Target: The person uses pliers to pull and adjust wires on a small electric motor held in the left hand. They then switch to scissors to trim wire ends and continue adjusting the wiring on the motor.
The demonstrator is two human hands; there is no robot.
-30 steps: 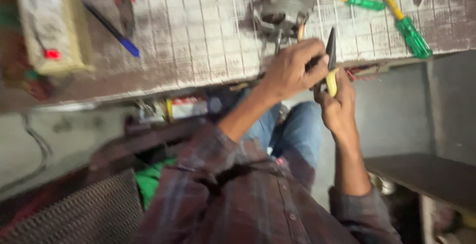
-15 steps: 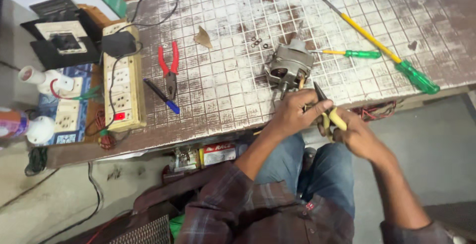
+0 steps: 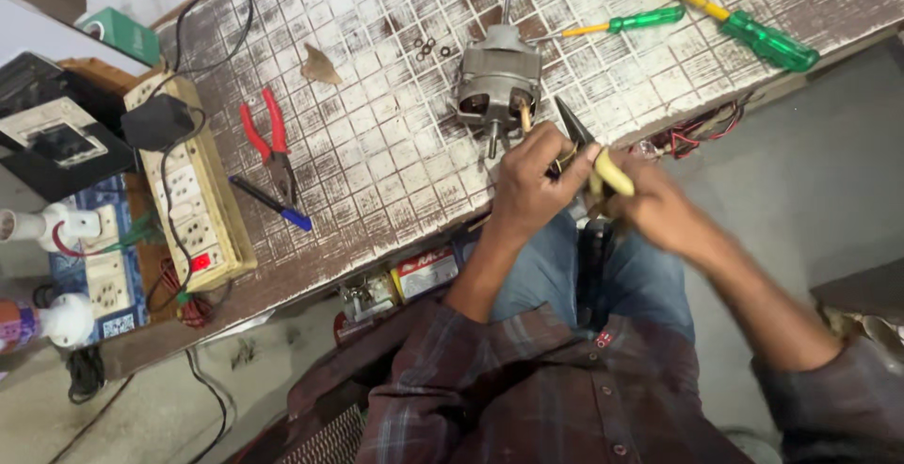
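White-painted and worn, a workbench (image 3: 377,144) scored into small squares is filling the top of the head view, slanting down to a grey floor on the right.

At the bench's near edge a grey electric motor (image 3: 497,82) is lying on its side, its shaft pointing away from the person. Just in front of it the left hand (image 3: 529,191) is curling its fingers around thin wires that are coming off the motor, pinching them against the tool. The right hand (image 3: 659,211), blurred, is closing around the yellow handles of a pair of pointed-nose pliers (image 3: 586,148), whose dark tip is pointing up toward the motor. Both hands are meeting over the person's lap, just off the bench edge, above blue jeans and a dark plaid shirt.

Farther along the bench, red-handled pliers (image 3: 268,139) and a blue pen (image 3: 271,204) are lying near each other, left of the motor. A cream power strip (image 3: 193,191) with a black adapter plugged into it is resting at the left end. Two green-handled screwdrivers (image 3: 744,31) are lying well to the right of the motor, the smaller one pointing toward it. A few small dark washers (image 3: 428,47) are sitting just beyond the motor.
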